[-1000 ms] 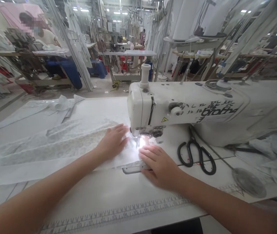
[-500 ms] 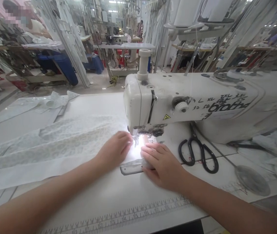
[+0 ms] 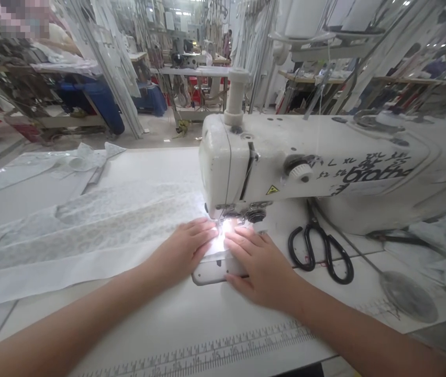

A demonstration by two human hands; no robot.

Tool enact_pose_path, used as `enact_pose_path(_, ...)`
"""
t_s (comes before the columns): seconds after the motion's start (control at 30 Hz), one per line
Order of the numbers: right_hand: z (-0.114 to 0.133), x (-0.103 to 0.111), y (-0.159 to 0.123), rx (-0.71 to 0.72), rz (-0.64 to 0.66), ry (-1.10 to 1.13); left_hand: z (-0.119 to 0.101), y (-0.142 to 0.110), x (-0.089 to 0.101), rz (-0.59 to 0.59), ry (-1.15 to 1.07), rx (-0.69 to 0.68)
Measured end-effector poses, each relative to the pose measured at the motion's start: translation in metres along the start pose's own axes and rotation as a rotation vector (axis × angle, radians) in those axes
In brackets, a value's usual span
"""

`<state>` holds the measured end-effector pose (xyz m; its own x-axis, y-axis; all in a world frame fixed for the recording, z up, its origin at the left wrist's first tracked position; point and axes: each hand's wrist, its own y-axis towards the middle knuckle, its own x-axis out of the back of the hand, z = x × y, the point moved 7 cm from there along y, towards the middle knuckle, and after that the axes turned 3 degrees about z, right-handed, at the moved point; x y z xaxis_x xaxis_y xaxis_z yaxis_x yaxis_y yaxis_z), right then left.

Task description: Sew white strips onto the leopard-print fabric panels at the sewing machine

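A pale patterned fabric stretches from the left of the table to the lit needle area of a white sewing machine. On its near edge, just left of the presser foot, my left hand lies flat with the fingers stretched forward. My right hand rests to the right of the needle, fingers extended on the fabric's end, thumb apart on the metal plate. Neither hand grips anything visible. Glare hides the needle and the exact seam.
Black-handled scissors lie right of my right hand. Beyond them are a round knee-lift-like disc on a rod and a heap of cloth scraps. A printed ruler runs along the near table edge. Another person sits at the far left.
The fabric's near edge has moved forward, uncovering more of the metal plate. My left hand has flattened onto the fabric, and my right fingers have shifted slightly forward. The view has moved a little.
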<state>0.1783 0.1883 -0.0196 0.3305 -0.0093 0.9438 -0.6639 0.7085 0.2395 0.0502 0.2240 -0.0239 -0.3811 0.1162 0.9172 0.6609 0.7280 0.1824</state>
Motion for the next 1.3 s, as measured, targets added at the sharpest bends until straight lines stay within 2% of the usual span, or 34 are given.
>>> enact_pose_path(0.27,-0.001,-0.002,0.000,-0.018,0.045,0.014,0.000,0.001,-0.002,0.026,0.035,0.003)
enact_pose_path(0.4,-0.002,-0.002,-0.001,-0.023,0.052,0.024,-0.006,-0.002,0.001,0.030,0.011,-0.051)
enact_pose_path(0.5,0.000,0.000,-0.003,0.023,0.028,0.032,-0.012,-0.007,0.001,0.099,-0.050,-0.115)
enact_pose_path(0.67,0.010,0.004,-0.008,0.144,-0.041,0.053,-0.013,-0.014,0.001,0.194,-0.092,-0.145)
enact_pose_path(0.83,0.011,0.004,-0.011,0.146,-0.038,0.041,-0.012,-0.014,0.003,0.196,-0.088,-0.175)
enact_pose_path(1.0,0.008,0.001,-0.006,0.094,0.003,0.010,-0.005,-0.002,0.010,0.164,-0.064,-0.192)
enact_pose_path(1.1,0.001,0.006,-0.006,0.037,0.005,-0.009,0.004,0.008,0.015,0.119,-0.059,-0.168)
enact_pose_path(1.17,-0.011,0.017,-0.015,-0.054,-0.028,-0.031,0.008,0.011,0.016,0.109,-0.054,-0.140)
enact_pose_path(1.23,-0.037,0.034,-0.034,-0.255,-0.095,-0.082,0.011,0.012,0.016,0.120,-0.045,-0.116)
enact_pose_path(1.3,-0.069,0.050,-0.062,-0.540,-0.133,-0.168,0.012,0.011,0.015,0.137,-0.044,-0.099)
